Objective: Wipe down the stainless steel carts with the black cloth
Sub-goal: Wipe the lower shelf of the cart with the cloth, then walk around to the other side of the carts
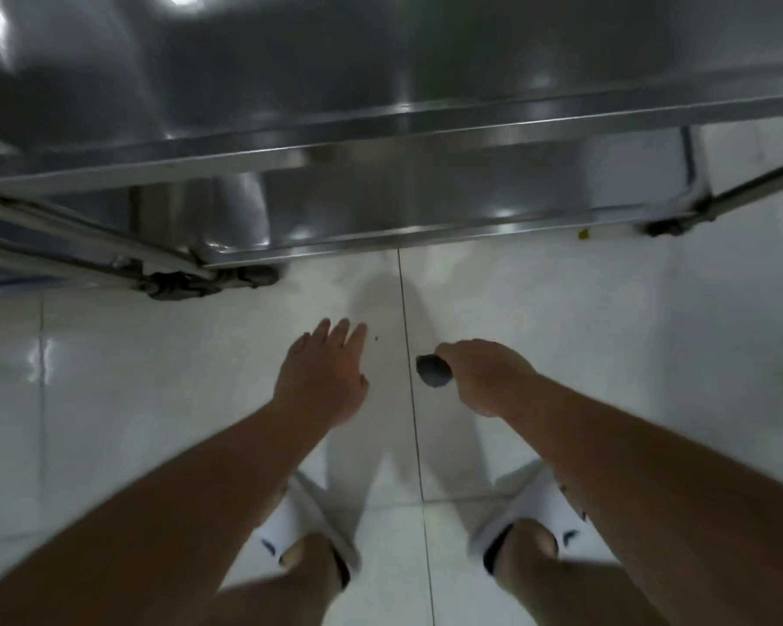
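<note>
Curled tight, my right hand (484, 377) keeps a grip on the cloth (434, 370), a small dark wad poking out past my knuckles toward the frame's centre. Only that bit of it shows; the rest is buried in my fist. My left hand (322, 377) holds nothing, fingers straight and lightly spread, pointing up the frame toward the cart (380, 173). Both hands hang over the floor (606, 332) in the middle of the frame, near each other but apart, and neither touches the cart.

That cart fills the upper half of the frame, blurred and grey, its top rim running from the left edge to the upper right. Below the rim a lower shelf (426, 205) shows, with its front lip just above my hands in the picture. A caster (172, 284) sits at the left, and another (665, 228) at the right, both on the pale glossy tiles. A second frame of steel bars juts in at the far left, just beside the left caster.

At the bottom of the frame my forearms reach up from the corners, and my feet stand in white slippers (299, 526) on the tiles, one either side of a dark grout line.
</note>
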Demonstrator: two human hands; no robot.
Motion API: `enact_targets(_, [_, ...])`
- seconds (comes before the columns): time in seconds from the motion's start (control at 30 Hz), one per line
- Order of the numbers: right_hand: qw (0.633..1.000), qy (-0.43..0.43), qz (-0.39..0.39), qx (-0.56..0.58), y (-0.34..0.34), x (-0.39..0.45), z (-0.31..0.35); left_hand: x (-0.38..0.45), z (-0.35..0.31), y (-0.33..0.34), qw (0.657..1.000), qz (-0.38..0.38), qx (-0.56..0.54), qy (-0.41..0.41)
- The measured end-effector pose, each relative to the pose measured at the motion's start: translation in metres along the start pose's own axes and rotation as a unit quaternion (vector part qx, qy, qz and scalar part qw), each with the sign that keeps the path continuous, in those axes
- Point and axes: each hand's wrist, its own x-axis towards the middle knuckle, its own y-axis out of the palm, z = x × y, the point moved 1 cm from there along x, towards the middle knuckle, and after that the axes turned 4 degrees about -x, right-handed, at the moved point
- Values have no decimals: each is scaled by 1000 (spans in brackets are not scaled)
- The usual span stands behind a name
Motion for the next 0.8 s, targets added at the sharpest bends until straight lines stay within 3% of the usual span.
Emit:
enact_targets(0.13, [998,41,36,43,-8,-96,-11,-75,-36,-51,998,46,48,21])
enact_targets(0.33, [992,87,43,84,-66,-260,-36,-175,-115,-173,994,97,37,36])
enact_targets(0.8, [962,197,-89,170,-263,-564,-136,-329,-356,-438,991,13,38,130])
